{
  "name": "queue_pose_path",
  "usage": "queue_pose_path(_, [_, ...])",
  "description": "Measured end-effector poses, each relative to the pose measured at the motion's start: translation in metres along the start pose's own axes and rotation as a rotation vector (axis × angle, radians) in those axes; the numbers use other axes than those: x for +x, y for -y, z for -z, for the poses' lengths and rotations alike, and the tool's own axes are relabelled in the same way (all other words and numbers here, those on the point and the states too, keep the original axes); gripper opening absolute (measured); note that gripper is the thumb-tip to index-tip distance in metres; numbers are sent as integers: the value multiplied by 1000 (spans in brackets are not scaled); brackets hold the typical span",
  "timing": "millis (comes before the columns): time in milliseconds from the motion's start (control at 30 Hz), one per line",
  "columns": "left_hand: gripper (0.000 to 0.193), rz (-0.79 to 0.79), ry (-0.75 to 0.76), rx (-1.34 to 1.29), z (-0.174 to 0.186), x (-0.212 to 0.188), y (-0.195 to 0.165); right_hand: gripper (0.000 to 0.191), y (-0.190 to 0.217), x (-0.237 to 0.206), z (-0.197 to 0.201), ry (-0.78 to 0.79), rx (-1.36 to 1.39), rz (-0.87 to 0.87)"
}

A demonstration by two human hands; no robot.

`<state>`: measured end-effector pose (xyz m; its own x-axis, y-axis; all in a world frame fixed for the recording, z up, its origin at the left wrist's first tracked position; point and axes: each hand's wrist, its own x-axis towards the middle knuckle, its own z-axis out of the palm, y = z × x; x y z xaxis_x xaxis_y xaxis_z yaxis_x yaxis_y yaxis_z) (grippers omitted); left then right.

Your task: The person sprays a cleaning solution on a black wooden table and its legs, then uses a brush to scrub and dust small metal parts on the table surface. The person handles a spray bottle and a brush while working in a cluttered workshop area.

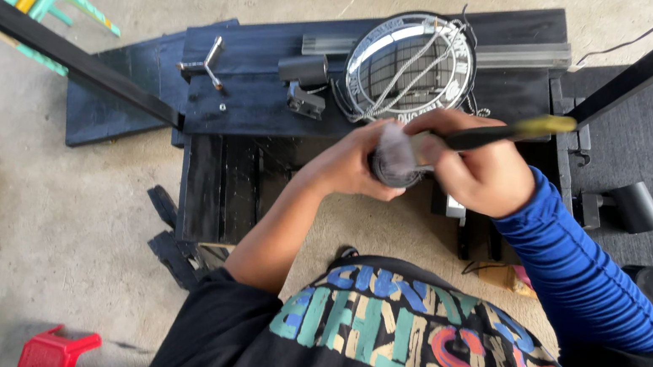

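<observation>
A big black counter [274, 74] sits low on the concrete floor [36, 253], with black boards spread across it. On it lies a round wire fan guard [411, 66], white and black, with a cord looped over it. Just in front of the guard, the person holds a small round black part [395, 157]. The left hand [347, 161] is wrapped around it, holding it steady. The right hand [486, 170] is closed on a brush [512, 131] with a black and yellow handle. The bristles seem to touch the part, though they look blurry. The step looks like painting the part black. I think the next move calls for turning the part slowly to reach bare spots.
</observation>
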<state>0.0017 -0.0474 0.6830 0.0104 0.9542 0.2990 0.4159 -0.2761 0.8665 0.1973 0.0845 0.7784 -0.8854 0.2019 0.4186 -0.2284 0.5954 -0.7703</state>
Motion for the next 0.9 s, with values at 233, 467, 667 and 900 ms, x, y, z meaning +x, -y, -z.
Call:
queue_pose_path(233, [73,188,-42,-131,-1,-7,6,18,-1,3,-6,139,47,-49])
queue_pose_path(467, [84,88,-84,-34,-5,-11,19,16,-7,4,-10,270,7,-38])
queue_pose_path(667, [68,116,-50,-4,-5,-12,19,17,-7,8,-10,163,-17,-7])
queue_pose_path(900, [59,-29,-246,166,-11,-15,11,12,-3,-14,1,-146,-273,-99])
